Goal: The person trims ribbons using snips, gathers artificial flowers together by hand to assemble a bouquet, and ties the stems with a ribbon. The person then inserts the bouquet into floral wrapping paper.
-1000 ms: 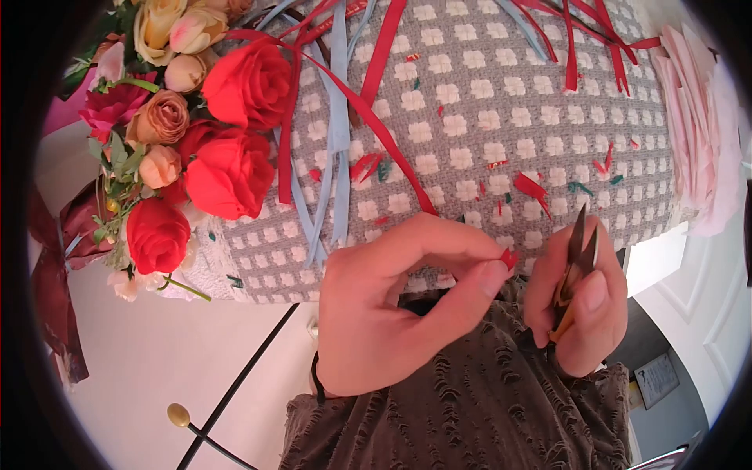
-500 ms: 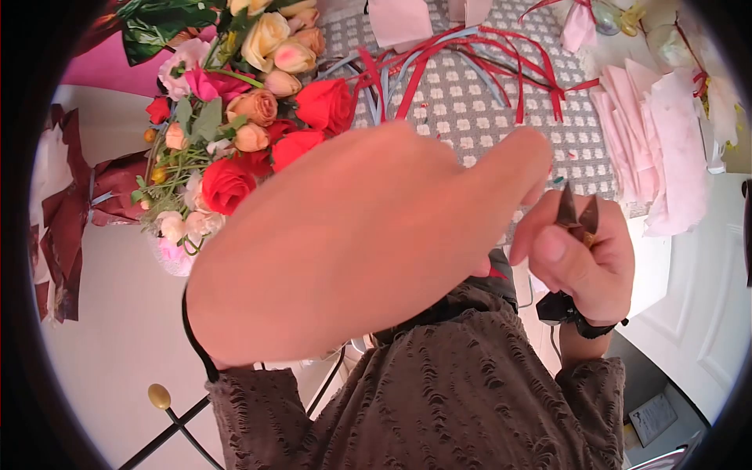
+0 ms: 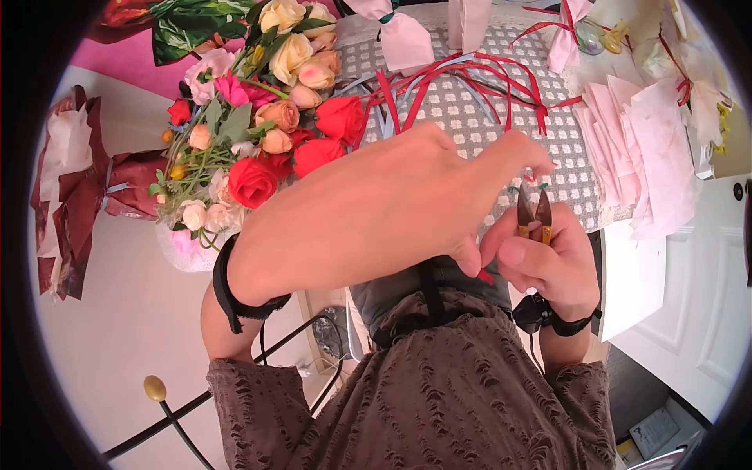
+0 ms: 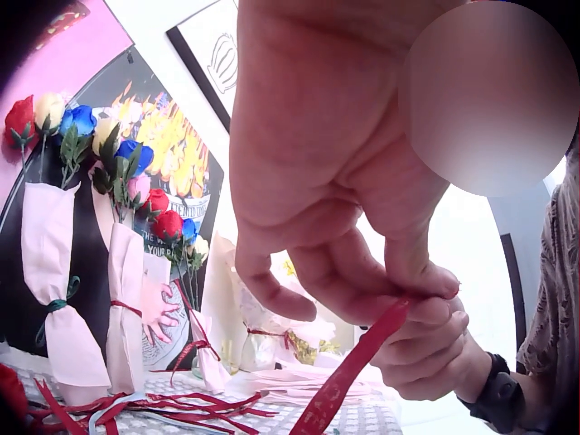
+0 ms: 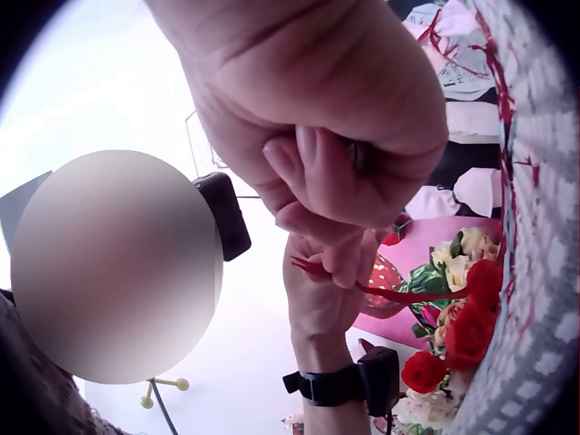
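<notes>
My left hand (image 3: 368, 215) is raised in front of my body, its back to the head camera. In the left wrist view, its thumb and fingertips pinch a red ribbon (image 4: 355, 370), whose free length slants down toward the lower left. Close beside it, my right hand (image 3: 552, 262) grips small scissors (image 3: 542, 213) with gold handles, their dark blades apart and pointing away from me. Fingers of both hands meet around the ribbon's end in the left wrist view. From the right wrist, the scissors are mostly hidden inside the curled fingers.
Red roses (image 3: 252, 182) and other flowers lie at the left of the grey-and-white cloth (image 3: 470, 110). Red and blue ribbons (image 3: 501, 66) spread across its back. Folded pink paper (image 3: 619, 149) lies at the right. Wrapped flowers (image 4: 56, 299) stand behind.
The head view has tipped to show more table and body. My left hand has turned over and moved nearer the camera, its back now showing. The right hand still holds the scissors.
</notes>
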Demonstrator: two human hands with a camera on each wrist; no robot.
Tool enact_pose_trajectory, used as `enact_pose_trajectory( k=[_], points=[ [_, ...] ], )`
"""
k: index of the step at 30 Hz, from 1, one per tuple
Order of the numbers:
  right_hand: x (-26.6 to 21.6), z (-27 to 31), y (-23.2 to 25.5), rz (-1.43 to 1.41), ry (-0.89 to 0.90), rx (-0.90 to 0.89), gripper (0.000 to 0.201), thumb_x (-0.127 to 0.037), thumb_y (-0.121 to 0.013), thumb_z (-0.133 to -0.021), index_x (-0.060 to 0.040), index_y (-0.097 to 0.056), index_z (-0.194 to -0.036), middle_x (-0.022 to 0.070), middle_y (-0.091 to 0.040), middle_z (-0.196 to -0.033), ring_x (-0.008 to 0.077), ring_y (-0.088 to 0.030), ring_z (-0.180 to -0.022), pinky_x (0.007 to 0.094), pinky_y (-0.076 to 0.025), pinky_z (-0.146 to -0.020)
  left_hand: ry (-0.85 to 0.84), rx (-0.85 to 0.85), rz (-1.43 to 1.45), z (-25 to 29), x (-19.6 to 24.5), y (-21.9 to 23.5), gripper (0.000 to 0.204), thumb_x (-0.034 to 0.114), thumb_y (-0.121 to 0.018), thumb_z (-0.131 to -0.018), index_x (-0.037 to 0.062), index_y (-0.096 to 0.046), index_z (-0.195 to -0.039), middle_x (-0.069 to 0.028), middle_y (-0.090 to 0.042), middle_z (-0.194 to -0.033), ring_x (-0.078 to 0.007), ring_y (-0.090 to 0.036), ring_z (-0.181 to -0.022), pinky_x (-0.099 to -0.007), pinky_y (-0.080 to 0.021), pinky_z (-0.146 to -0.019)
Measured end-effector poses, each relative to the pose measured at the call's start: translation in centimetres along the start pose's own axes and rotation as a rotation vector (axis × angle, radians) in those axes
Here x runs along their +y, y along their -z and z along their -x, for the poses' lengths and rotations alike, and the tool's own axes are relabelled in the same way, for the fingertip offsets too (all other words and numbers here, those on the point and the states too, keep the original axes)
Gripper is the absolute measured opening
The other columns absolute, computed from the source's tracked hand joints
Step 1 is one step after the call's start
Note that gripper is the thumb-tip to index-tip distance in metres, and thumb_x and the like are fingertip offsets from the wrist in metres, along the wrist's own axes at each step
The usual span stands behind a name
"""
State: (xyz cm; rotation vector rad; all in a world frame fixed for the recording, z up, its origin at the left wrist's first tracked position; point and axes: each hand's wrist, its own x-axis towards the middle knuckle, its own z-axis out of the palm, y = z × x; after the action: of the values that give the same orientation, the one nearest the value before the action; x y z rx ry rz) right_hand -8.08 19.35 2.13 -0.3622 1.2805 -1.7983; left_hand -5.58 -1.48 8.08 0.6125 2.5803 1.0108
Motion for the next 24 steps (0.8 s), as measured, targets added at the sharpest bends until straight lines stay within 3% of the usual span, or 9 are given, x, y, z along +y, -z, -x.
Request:
enact_pose_trajectory(
  k=[3, 7, 9, 16, 18, 19, 21, 22, 24],
  points=[
    [0.4, 0.2, -0.3, 0.108, 0.031, 0.016, 0.009, -0.007, -0.068, -0.083, 0.0021, -0.065, -0.083, -0.0004, -0.057, -0.060, 0.0033, -0.047, -0.050, 0.0200, -0.032, -0.044, 0.123, -0.100, 0.015, -0.3, 0.8, 0.7, 0.074, 0.014, -0.075, -0.069, 0.0177, -0.039, -0.134, -0.0001, -0.066, -0.064, -0.0171, -0.062, -0.069, -0.0281, -0.043, -0.079],
    [0.5, 0.2, -0.1, 0.133, -0.008, -0.025, 0.011, -0.008, -0.069, -0.082, 0.0019, -0.065, -0.083, -0.0001, -0.058, -0.061, 0.0035, -0.047, -0.049, 0.0203, -0.033, -0.044, 0.076, -0.103, 0.115, -0.5, 0.3, 0.3, 0.079, 0.013, -0.075, -0.069, 0.0177, -0.037, -0.137, -0.0023, -0.065, -0.063, -0.0188, -0.063, -0.065, -0.0283, -0.046, -0.075],
    [0.8, 0.1, -0.1, 0.139, -0.002, -0.043, 0.009, -0.007, -0.069, -0.081, 0.0012, -0.066, -0.083, -0.0003, -0.058, -0.061, 0.0035, -0.048, -0.049, 0.0206, -0.033, -0.043, -0.061, -0.096, 0.127, -0.4, 0.1, 0.3, 0.044, 0.008, -0.045, -0.087, 0.0065, -0.042, -0.131, -0.0148, -0.066, -0.071, -0.0271, -0.066, -0.062, -0.0332, -0.053, -0.058],
    [1.0, -0.2, -0.3, 0.224, -0.099, -0.054, 0.005, -0.004, -0.067, -0.080, 0.0003, -0.067, -0.083, -0.0006, -0.058, -0.060, 0.0037, -0.048, -0.048, 0.0209, -0.033, -0.043, -0.049, -0.120, 0.095, -0.2, -0.8, -0.6, 0.050, 0.003, -0.051, -0.081, 0.0009, -0.043, -0.130, -0.0170, -0.065, -0.070, -0.0270, -0.066, -0.063, -0.0329, -0.054, -0.058],
    [0.9, -0.3, -0.4, 0.233, -0.092, -0.057, 0.006, -0.004, -0.067, -0.080, 0.0009, -0.067, -0.083, -0.0004, -0.057, -0.059, 0.0038, -0.048, -0.048, 0.0206, -0.033, -0.043, -0.291, 0.020, -0.017, -0.2, -1.6, -1.3, 0.046, 0.003, -0.056, -0.078, -0.0007, -0.048, -0.122, -0.0144, -0.065, -0.068, -0.0272, -0.065, -0.061, -0.0323, -0.053, -0.056],
    [0.9, -0.3, -0.5, 0.232, -0.095, -0.057, 0.006, -0.004, -0.067, -0.080, 0.0009, -0.067, -0.083, -0.0004, -0.057, -0.059, 0.0038, -0.048, -0.048, 0.0206, -0.033, -0.043, -0.290, 0.020, -0.014, -0.1, -1.7, -1.3, 0.046, 0.003, -0.056, -0.078, -0.0007, -0.048, -0.122, -0.0144, -0.065, -0.068, -0.0272, -0.065, -0.061, -0.0323, -0.053, -0.056],
    [0.8, -0.1, -0.7, 0.195, -0.124, 0.025, 0.006, -0.003, -0.066, -0.081, 0.0020, -0.067, -0.083, 0.0001, -0.057, -0.059, 0.0038, -0.048, -0.048, 0.0203, -0.033, -0.043, -0.293, 0.387, -0.317, 0.6, -1.4, -1.5, 0.052, 0.000, -0.064, -0.077, 0.0134, -0.053, -0.126, -0.0061, -0.063, -0.068, -0.0141, -0.060, -0.063, -0.0256, -0.047, -0.066],
    [0.9, -0.1, -0.7, 0.188, -0.130, 0.025, 0.006, -0.003, -0.066, -0.081, 0.0020, -0.067, -0.083, 0.0001, -0.057, -0.059, 0.0038, -0.048, -0.048, 0.0203, -0.033, -0.043, -0.288, 0.381, -0.313, 1.5, -1.1, -1.8, 0.052, 0.000, -0.064, -0.077, 0.0134, -0.053, -0.126, -0.0061, -0.063, -0.068, -0.0141, -0.060, -0.063, -0.0256, -0.047, -0.066],
    [1.1, -0.1, -0.6, 0.101, -0.119, 0.067, 0.007, -0.003, -0.065, -0.082, 0.0034, -0.067, -0.084, 0.0007, -0.057, -0.059, 0.0037, -0.047, -0.047, 0.0200, -0.032, -0.042, 0.192, 0.636, 0.193, 4.3, -0.2, -2.8, 0.031, -0.002, -0.067, -0.077, 0.0046, -0.061, -0.106, -0.0039, -0.063, -0.072, -0.0115, -0.058, -0.063, -0.0239, -0.046, -0.062]
  ],
)
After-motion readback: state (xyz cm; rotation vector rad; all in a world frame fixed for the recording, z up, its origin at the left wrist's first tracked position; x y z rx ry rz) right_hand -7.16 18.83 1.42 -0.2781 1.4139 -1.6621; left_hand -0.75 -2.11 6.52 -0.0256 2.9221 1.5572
